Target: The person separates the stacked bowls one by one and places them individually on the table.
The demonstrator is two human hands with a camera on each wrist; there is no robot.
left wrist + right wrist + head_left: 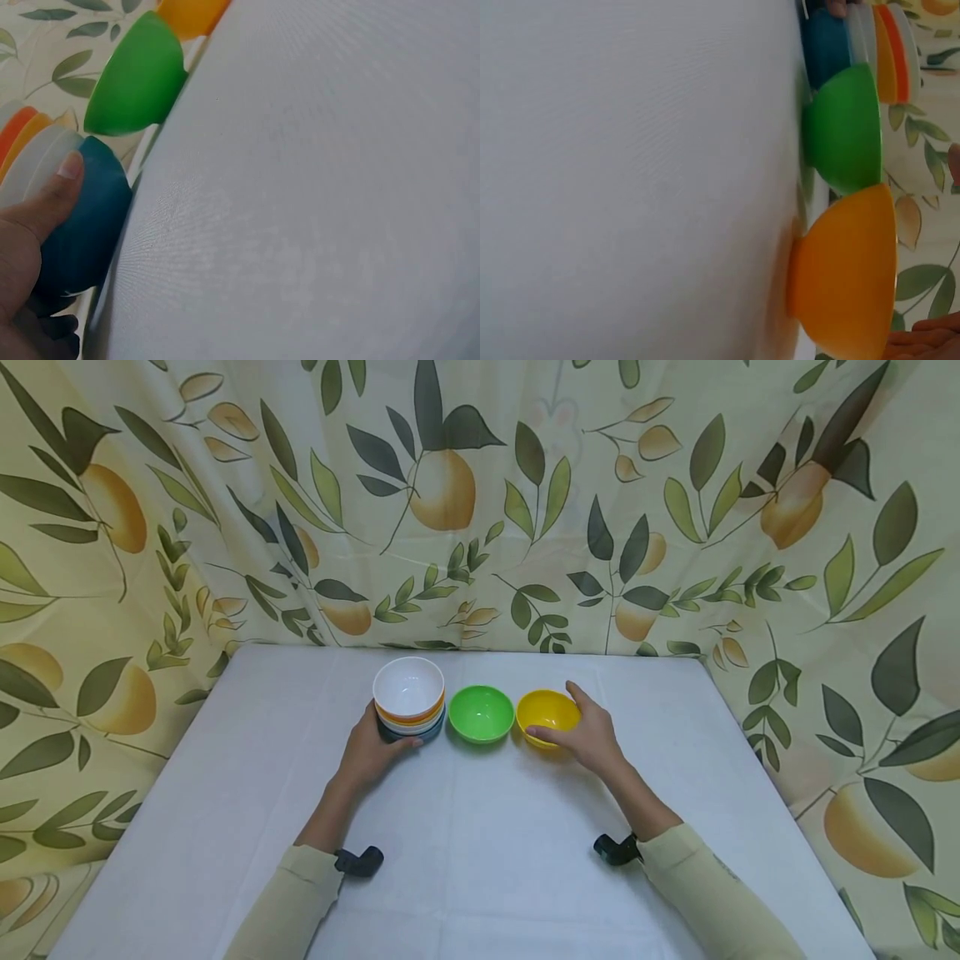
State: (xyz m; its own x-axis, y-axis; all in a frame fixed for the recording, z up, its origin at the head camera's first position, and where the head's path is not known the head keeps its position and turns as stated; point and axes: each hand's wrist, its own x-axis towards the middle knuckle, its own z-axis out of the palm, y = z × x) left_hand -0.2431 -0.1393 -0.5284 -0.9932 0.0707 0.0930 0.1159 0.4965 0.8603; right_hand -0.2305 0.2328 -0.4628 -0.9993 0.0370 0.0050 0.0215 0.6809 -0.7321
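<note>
A stack of nested bowls [408, 689] stands at the left of the row, with a white bowl on top, orange and white rims below it and a dark blue bowl [94, 217] at the bottom. My left hand [372, 750] grips the stack low down, its thumb [56, 191] against the blue bowl and the other fingers partly hidden. Beside the stack sits a green bowl [482, 714], upright. To its right is a yellow bowl [549, 708], which looks orange in the wrist views. My right hand [588, 733] hovers at that bowl's rim, thumb and fingers spread apart.
All the bowls stand near the back edge of a table with a white cloth [480, 843]. A curtain [480, 585] printed with fruit and leaves hangs behind and around the table. Black wrist cameras [360, 862] sit on both forearms.
</note>
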